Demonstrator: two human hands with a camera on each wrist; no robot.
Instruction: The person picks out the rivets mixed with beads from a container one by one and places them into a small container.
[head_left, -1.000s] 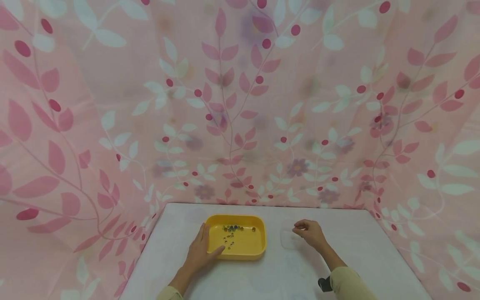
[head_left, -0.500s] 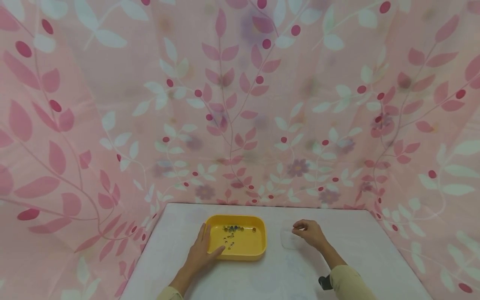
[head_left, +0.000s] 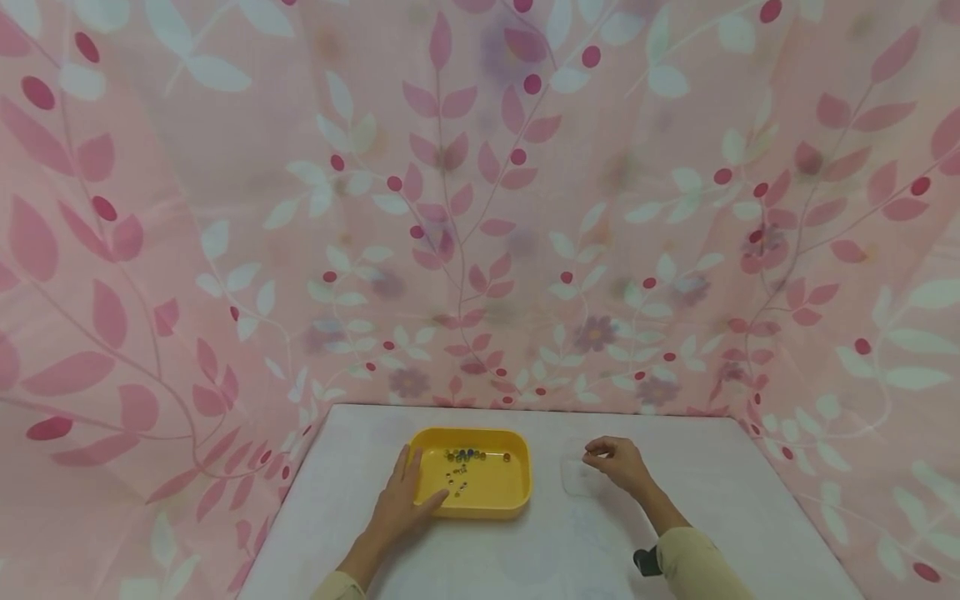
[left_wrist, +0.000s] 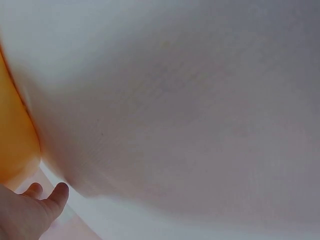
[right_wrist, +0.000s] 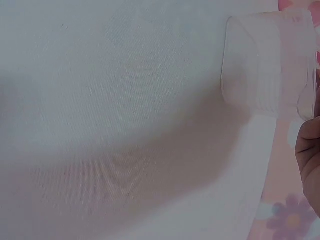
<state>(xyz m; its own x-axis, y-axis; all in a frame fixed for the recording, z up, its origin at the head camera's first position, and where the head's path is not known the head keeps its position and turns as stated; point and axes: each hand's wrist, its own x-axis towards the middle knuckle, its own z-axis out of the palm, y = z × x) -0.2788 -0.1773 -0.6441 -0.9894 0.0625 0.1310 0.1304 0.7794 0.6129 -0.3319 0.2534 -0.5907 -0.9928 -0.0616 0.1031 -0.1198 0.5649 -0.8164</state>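
Steadied by the left hand [head_left: 400, 506], fingers flat on its near-left rim, is the yellow tray [head_left: 517, 492] of beads [head_left: 463, 457]. Something too small to identify seems pinched by the right hand [head_left: 619, 466] over the clear plastic container [head_left: 576, 477], right of centre. Bead transfer is judged under way; a release into the container is called for next.

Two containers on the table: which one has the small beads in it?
The yellow tray, under the left hand, holds the beads. The clear container by the right hand shows no beads; its see-through walls set it apart.

White table [head_left: 720, 492] with yellow tray [head_left: 517, 500] and clear plastic container [head_left: 574, 482] side by side.
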